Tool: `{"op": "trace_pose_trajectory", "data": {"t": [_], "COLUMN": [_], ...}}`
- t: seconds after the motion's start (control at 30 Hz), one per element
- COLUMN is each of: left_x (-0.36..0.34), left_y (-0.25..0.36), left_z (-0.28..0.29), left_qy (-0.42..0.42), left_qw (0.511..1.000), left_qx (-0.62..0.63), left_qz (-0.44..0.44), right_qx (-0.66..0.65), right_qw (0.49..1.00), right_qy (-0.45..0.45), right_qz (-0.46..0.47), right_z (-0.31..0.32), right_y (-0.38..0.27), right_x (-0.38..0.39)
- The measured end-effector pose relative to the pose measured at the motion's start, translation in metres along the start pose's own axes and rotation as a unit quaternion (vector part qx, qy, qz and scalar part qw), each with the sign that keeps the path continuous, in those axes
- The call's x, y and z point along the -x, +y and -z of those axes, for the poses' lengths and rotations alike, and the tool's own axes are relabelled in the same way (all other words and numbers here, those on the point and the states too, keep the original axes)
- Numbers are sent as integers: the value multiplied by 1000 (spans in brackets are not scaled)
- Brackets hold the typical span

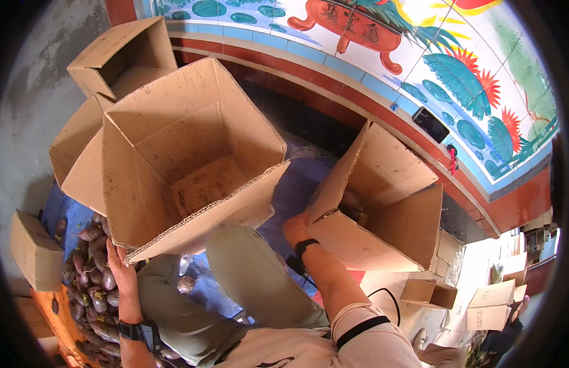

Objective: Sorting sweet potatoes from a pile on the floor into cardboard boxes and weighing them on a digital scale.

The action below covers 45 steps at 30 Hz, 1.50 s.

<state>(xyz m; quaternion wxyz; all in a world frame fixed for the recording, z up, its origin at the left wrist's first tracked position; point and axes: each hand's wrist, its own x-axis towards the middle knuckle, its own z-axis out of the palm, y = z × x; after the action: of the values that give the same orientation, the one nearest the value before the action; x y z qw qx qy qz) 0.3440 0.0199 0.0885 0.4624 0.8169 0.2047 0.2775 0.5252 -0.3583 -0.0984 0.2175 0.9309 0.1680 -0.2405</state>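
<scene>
A large open cardboard box (192, 147) is tilted in front of my knees, its mouth toward me and only bare cardboard visible inside. My left hand (120, 267) grips its near left corner, fingers up along the outer wall. To the right stands a second open cardboard box (370, 239), with a few dark roundish items partly visible in its shadowed bottom. My right hand (296, 228) is against that box's left side; its fingers are mostly hidden. Below my left hand lies a heap of purple oval produce (95, 285), whose exact kind I cannot make out.
Two more cardboard boxes, one open-mouthed (122, 58), stand behind at the left. A smaller carton (36, 251) sits beside the heap. Blue sheeting (290, 190) covers the ground. A phone (430, 124) rests against the painted tile wall. At far right, a person (505, 337) is near other cartons (490, 305).
</scene>
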Motion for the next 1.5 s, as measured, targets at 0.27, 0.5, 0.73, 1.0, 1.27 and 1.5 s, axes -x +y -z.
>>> {"op": "trace_pose_trajectory", "data": {"t": [0.27, 0.5, 0.73, 1.0, 1.27, 1.5], "left_x": [1, -1, -5, -2, -2, -2], "left_y": [4, -5, -16, -7, -35, -14], "left_z": [7, 5, 6, 4, 15, 7], "left_qy": [-25, 9, 19, -2, 1, 12], "left_qw": [1000, 999, 999, 1000, 997, 999], "left_qx": [1, 16, -3, -14, 57, -39], "left_qz": [-4, -27, -28, -24, 43, 27], "right_qx": [-57, -114, -133, -270, -129, -205], "right_qw": [997, 993, 988, 959, 987, 966], "right_qy": [30, 11, 67, -72, -94, 159], "right_qz": [-35, 8, 31, -46, -10, 5], "right_z": [2, -22, -83, -210, -210, -78], "right_y": [6, 31, 62, 156, 156, 102], "right_x": [-9, 25, 97, 191, 154, 75]}}
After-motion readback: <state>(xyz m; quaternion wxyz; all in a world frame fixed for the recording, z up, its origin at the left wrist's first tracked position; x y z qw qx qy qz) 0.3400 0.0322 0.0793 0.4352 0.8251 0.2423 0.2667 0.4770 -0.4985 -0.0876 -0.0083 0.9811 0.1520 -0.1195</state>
